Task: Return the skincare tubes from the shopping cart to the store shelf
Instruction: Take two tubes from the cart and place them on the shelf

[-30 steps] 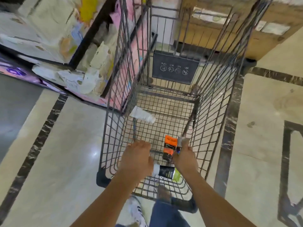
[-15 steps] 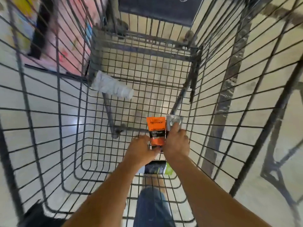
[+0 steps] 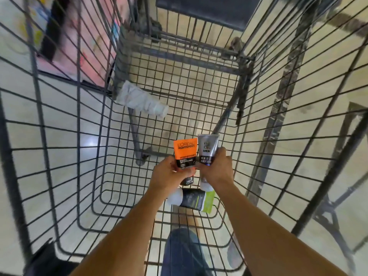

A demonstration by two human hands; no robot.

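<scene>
I look down into a grey wire shopping cart. My left hand grips an orange and black skincare tube, held upright above the cart floor. My right hand grips a silver tube marked MEN right beside it, its white cap showing under the hand. A black tube with a green end and white cap lies on the cart floor just below my hands. A white tube lies at the far left of the cart floor.
A store shelf with pink and yellow packaging shows through the cart's left wall at the upper left. A dark sign panel hangs on the cart's far end. Pale tiled floor with dark stripes surrounds the cart. My jeans leg is below.
My head has come closer over the cart. Both hands have lifted the orange tube and the silver tube slightly higher, away from the black and green tube on the floor.
</scene>
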